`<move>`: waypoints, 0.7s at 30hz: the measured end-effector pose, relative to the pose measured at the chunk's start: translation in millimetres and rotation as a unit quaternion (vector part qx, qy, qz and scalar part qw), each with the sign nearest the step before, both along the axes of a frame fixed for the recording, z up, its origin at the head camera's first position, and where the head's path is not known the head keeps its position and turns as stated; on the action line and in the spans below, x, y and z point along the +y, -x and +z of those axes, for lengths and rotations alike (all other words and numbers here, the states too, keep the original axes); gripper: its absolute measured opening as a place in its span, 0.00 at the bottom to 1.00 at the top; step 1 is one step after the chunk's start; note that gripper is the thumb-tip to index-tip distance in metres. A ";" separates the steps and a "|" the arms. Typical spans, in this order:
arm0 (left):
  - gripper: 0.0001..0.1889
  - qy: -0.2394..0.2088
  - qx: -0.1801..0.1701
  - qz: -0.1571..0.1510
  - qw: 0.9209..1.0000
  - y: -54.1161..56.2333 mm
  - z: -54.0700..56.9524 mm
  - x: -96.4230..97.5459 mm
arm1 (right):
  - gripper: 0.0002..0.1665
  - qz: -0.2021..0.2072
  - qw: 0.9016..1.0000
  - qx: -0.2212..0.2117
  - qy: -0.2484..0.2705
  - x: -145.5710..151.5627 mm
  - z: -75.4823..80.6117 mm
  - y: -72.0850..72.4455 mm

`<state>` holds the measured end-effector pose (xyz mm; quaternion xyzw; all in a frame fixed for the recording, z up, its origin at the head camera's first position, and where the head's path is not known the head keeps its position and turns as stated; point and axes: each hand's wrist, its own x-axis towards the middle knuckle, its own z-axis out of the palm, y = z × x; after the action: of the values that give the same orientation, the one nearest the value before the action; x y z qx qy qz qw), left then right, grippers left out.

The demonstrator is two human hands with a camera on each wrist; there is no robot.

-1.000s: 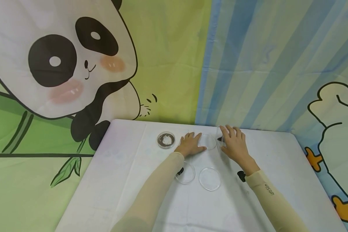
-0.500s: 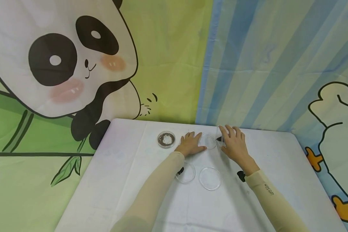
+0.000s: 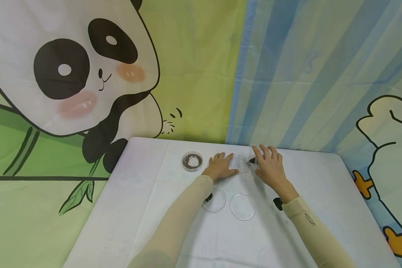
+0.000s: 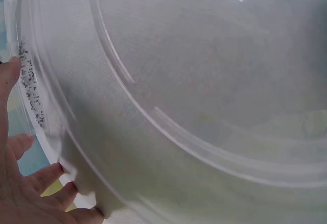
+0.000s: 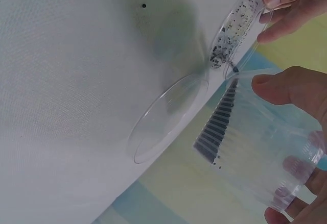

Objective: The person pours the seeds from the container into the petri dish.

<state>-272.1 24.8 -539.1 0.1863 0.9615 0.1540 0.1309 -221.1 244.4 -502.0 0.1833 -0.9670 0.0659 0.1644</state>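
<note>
My right hand [image 3: 271, 167] grips a transparent plastic cup [image 5: 250, 142], tipped over on its side toward the left. Black granules [image 5: 217, 124] lie in a wedge along its ribbed wall, reaching the mouth. Right at that mouth is a transparent petri dish [image 3: 239, 163], its floor speckled with black granules. Thumb and index finger of my left hand [image 3: 218, 166] hold the dish by its left side, the other fingers spread on the table. In the left wrist view the speckled dish [image 4: 31, 86] shows at the left, beside the left hand [image 4: 30, 188].
A round dish [image 3: 192, 161] of dark grains with a white heap in the middle stands left of my left hand. Two transparent dish pieces lie nearer me: one [image 3: 214, 211] partly under my left wrist, one [image 3: 242, 219] to its right. A black speck [image 5: 143, 5] shows on the white tabletop.
Black granules have come out of the tilted cup and now lie scattered across the petri dish, which looked bare before. The dark wedge in the cup has shifted toward the dish. Both hands stay put.
</note>
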 end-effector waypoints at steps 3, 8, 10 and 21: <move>0.42 -0.004 0.001 0.000 1.000 -1.2 1.7 -0.4 | 0.58 -0.001 1.000 0.002 -0.004 -0.3 -0.5 -0.1; 0.41 -0.002 0.001 0.000 1.000 -1.9 2.9 -0.3 | 0.59 -0.002 1.000 0.005 -0.009 -1.4 -0.9 -0.1; 0.42 0.000 0.002 0.002 1.000 -1.8 2.6 -0.2 | 0.59 -0.002 1.000 0.005 -0.010 -1.9 -0.6 -0.4; 0.42 0.004 0.003 -0.002 1.000 -0.2 -0.6 0.0 | 0.59 -0.002 1.000 -0.002 -0.015 -3.0 0.9 0.1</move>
<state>-271.9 24.8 -539.7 0.1886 0.9621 0.1490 0.1289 -221.2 241.4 -501.2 0.1835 -0.9685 0.0516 0.1602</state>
